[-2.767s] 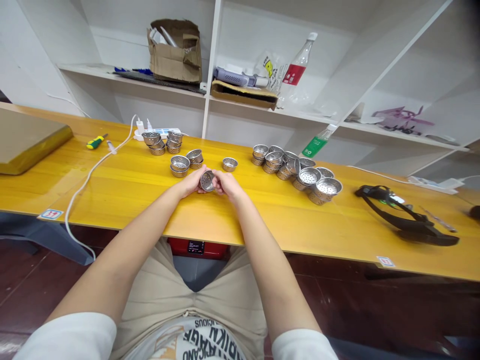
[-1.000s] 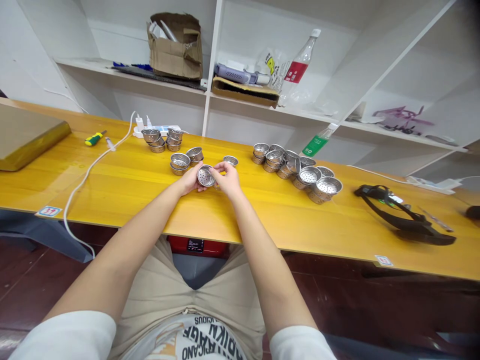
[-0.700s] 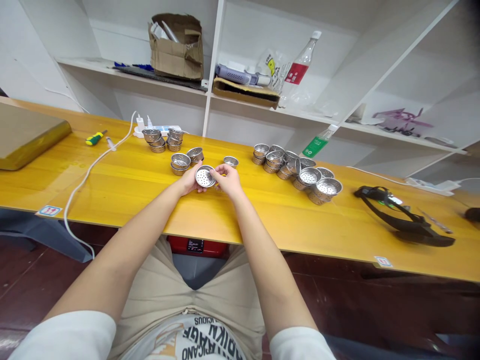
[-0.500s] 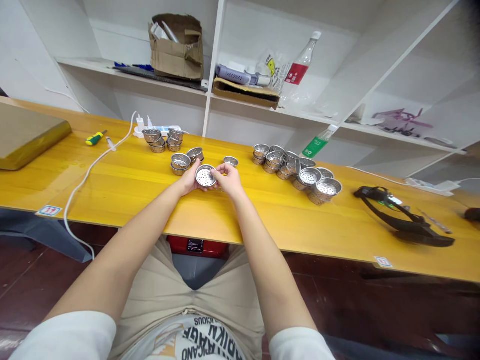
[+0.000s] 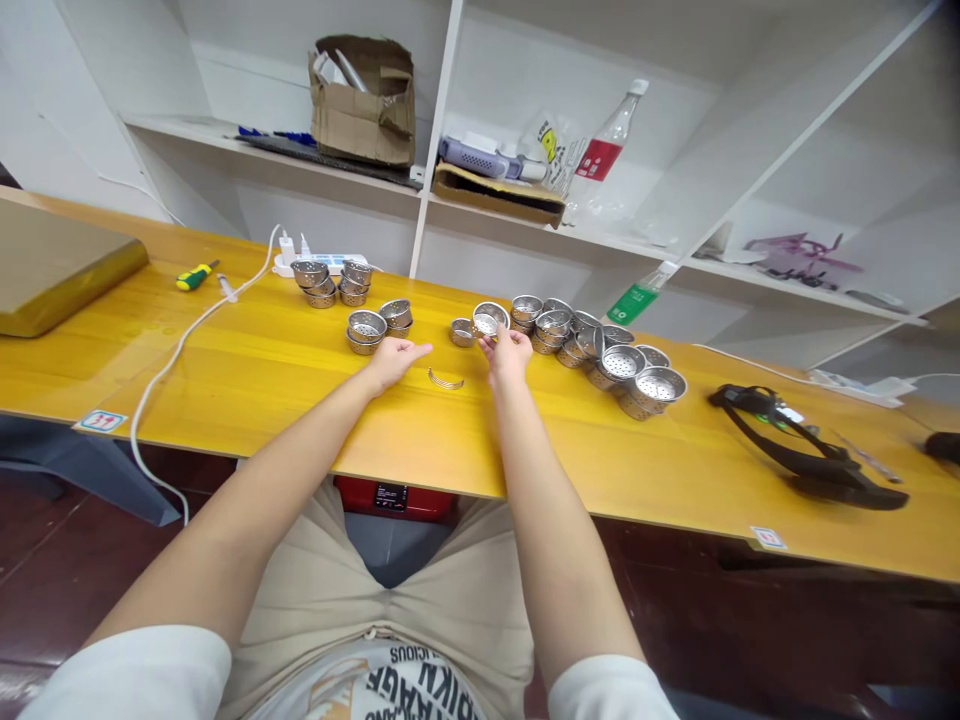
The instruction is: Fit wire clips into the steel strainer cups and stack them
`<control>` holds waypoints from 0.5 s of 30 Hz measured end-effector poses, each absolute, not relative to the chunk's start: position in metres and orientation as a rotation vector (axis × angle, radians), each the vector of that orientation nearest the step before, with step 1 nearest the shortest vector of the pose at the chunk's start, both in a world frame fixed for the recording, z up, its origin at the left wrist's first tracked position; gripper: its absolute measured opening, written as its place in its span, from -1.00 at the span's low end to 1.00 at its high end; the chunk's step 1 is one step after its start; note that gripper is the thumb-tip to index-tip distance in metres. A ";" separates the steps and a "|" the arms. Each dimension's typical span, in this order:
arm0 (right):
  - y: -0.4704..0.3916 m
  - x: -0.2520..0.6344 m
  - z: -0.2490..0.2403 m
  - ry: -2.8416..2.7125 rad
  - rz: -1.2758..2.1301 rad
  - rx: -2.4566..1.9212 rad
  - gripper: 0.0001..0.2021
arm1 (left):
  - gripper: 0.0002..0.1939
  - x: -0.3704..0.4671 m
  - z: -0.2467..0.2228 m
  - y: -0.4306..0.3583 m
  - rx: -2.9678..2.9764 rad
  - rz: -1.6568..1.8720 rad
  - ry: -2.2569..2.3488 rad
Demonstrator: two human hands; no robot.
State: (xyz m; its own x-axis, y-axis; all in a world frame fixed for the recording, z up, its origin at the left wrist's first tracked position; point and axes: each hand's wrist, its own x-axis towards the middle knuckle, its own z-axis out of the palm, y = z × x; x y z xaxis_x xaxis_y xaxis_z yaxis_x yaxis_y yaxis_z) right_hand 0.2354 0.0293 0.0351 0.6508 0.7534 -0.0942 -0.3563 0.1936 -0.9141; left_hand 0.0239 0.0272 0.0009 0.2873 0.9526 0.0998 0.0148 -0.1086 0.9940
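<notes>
My right hand grips a round, perforated metal strainer cup by its near rim, tilted a little toward me. Just left of that cup, a smaller metal cup stands on the table. My left hand is empty, its fingers stretched to the right, close to a pair of strainer cup stacks. Between my hands lies a thin curved metal piece, like wire loops. Several more stacked strainer cups are grouped to the right of my right hand.
More strainer cups stand at the back left before a power strip. A white cable crosses the yellow table. A screwdriver lies left. A green-labelled bottle and a black head strap are right.
The strainer cup left my left hand and moved right and back in my right hand. My left hand now holds nothing. The curved metal piece on the table has come into sight.
</notes>
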 end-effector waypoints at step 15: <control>0.074 0.215 0.040 -0.382 0.951 -1.310 -0.84 | -0.46 0.028 0.001 0.018 1.799 0.997 1.043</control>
